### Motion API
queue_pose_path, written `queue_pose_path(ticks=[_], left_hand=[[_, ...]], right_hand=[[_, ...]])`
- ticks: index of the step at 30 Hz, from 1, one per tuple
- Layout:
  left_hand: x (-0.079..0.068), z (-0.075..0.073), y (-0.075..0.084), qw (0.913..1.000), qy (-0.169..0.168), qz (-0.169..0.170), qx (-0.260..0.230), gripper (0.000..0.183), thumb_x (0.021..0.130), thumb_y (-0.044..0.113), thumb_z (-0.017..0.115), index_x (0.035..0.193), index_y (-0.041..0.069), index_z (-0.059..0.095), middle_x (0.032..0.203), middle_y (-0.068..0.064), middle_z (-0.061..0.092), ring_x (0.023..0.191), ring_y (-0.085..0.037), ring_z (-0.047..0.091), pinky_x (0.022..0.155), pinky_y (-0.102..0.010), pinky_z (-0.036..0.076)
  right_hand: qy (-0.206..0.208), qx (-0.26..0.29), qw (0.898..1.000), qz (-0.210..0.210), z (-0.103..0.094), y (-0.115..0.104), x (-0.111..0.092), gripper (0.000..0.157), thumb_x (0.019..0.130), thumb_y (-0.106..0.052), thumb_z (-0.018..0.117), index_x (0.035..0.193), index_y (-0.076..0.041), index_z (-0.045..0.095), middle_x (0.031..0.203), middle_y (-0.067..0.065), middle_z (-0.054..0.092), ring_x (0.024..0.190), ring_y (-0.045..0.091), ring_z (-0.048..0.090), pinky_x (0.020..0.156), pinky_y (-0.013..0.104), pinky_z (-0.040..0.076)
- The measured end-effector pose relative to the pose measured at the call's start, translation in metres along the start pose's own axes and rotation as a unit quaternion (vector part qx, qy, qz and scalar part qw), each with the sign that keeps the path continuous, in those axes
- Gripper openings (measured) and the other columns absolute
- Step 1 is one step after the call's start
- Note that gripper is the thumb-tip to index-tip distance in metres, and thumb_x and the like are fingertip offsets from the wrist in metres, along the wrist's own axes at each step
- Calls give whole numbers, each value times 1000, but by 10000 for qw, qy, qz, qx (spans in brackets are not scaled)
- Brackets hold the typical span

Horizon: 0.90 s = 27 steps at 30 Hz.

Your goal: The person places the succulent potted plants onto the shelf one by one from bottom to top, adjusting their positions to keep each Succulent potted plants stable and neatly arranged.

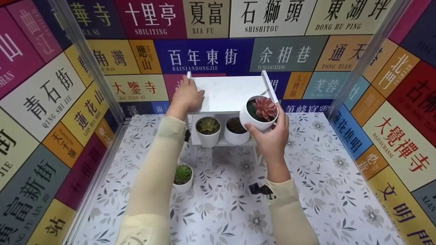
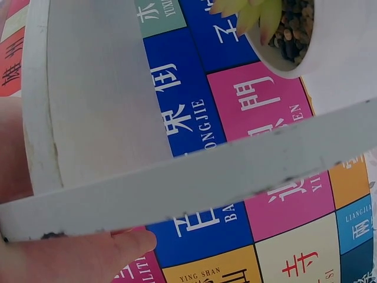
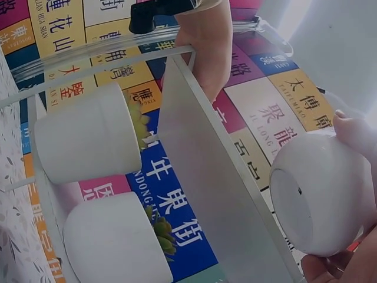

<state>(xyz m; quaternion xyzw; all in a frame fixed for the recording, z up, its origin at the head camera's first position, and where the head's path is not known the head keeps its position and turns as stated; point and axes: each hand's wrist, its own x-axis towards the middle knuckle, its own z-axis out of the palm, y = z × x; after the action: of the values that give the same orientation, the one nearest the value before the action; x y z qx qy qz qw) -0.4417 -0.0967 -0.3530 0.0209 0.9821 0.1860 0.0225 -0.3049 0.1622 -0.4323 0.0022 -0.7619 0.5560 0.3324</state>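
The round white pot (image 1: 250,119) is held at 4 o'clock from the centre of the top shelf (image 1: 226,92), taking 12 o'clock as the far side in the head view. It contains a red succulent (image 1: 265,108) set in dark fill (image 1: 252,110). The mouth faces up, with the base-to-mouth axis leaning slightly toward 1 o'clock; the right wrist view exposes the underside. Contact with the shelf edge cannot be determined.

The right hand (image 1: 275,137) has its grip curled round the pot, thumb on the near side, fingers on the right side. The left hand (image 1: 189,95) has its grip clasped on the side rail of the white stand (image 1: 218,112), at 9 o'clock.

The lower shelf (image 1: 222,140) carries two white containers: at 7 o'clock, a tapered pot (image 1: 208,140) with a pale-green succulent (image 1: 208,125) in gravel; at 6 o'clock, a rounded pot (image 1: 237,138) with a small green plant (image 3: 164,234). Farther out at 7 o'clock, a small pot (image 1: 185,185) with a bright-green succulent (image 1: 183,174) stands on the floral-covered bench (image 1: 224,204). Lettered panels (image 1: 204,56) form the surrounding walls.
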Motion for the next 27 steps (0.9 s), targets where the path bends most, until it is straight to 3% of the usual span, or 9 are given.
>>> queue_pose_path(ticks=[9,27], left_hand=[[0,0,-1,9999,90,87,7,80,113,43,41,168,-7,12,179,-25,0,167,-39,5,138,-52,10],[0,-1,-1,10000,27,96,-7,79,113,42,39,168,-6,9,178,-25,-3,167,-39,2,138,-51,8]], right_hand=[[159,-149,9996,154,-3,0,9,110,72,-37,100,162,-12,43,154,14,50,143,24,50,118,48,50],[74,-447,9986,285,-1,-2,20,119,78,-45,94,170,-14,27,160,16,44,148,26,45,124,47,44]])
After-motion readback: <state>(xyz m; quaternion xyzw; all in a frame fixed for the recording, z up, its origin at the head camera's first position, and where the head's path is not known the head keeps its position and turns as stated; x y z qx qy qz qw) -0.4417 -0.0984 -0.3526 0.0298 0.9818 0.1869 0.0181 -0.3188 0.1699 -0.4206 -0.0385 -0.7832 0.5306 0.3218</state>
